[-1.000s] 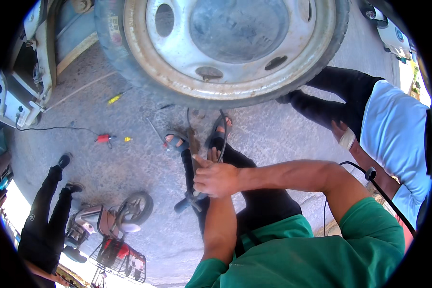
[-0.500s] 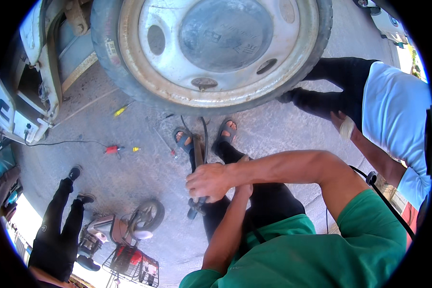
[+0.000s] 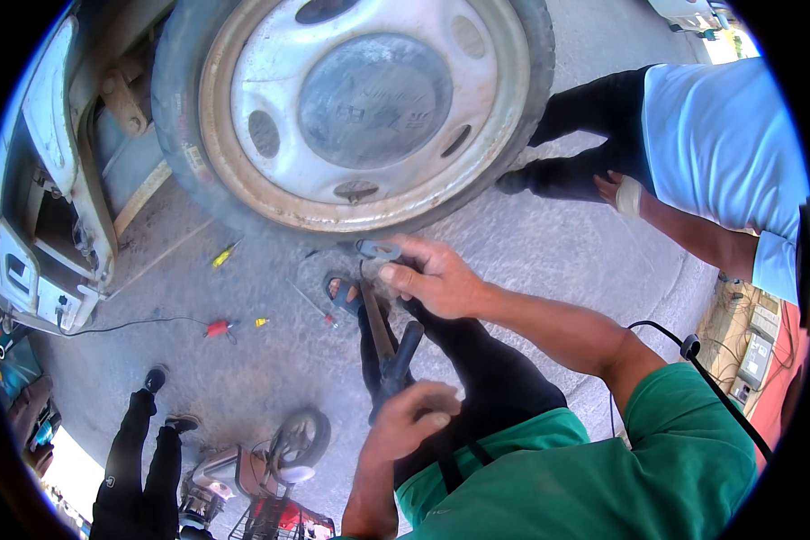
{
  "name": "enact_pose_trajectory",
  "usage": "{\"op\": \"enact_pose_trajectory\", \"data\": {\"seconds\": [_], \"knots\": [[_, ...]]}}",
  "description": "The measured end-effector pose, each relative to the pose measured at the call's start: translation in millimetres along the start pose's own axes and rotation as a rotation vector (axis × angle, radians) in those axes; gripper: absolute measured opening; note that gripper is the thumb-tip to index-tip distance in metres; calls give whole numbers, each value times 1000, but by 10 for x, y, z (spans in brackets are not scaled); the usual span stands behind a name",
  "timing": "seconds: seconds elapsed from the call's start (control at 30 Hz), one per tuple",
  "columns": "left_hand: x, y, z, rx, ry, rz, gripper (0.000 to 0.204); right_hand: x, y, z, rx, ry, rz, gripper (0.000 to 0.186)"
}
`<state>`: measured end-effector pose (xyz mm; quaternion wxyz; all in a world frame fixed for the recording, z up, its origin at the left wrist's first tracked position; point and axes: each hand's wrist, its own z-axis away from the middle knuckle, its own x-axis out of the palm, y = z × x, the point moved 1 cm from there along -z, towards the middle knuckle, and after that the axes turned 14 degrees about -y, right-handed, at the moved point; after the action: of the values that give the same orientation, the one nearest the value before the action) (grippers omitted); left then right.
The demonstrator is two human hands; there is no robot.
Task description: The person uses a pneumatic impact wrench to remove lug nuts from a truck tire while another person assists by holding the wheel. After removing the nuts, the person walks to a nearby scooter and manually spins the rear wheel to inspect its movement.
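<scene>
Concrete ground point(image 3: 243, 279). Right hand point(image 3: 441, 281), since parted from left hand point(image 3: 409, 421), pinches metal piece point(image 3: 376, 247) near tire point(image 3: 175, 117), splitting the work; left's grip by bar point(image 3: 377, 319) unclear.

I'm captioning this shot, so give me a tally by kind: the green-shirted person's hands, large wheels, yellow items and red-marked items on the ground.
Hands: 2 (left hand, right hand)
Large wheel: 1
Yellow items: 2 (longer yellow piece, small yellow piece)
Red-marked items: 2 (red piece, thin rod with a red end)
Total: 7
</scene>
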<state>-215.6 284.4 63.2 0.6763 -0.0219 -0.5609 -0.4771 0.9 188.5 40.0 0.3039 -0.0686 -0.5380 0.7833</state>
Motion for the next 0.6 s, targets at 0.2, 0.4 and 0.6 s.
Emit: {"op": "enact_pose_trajectory", "data": {"seconds": [0.2,0.4,0.6], "knots": [[-1101,622,-585,376,659,-221,65,-271,113,71,87,159,-460,32],[-1773,752,-1187,582,370,74,75,-250,116,16,143,150,-522,26],[-1769,644,-1371,670,306,197,73,-249,167,-89,145,139,-484,30]]}}
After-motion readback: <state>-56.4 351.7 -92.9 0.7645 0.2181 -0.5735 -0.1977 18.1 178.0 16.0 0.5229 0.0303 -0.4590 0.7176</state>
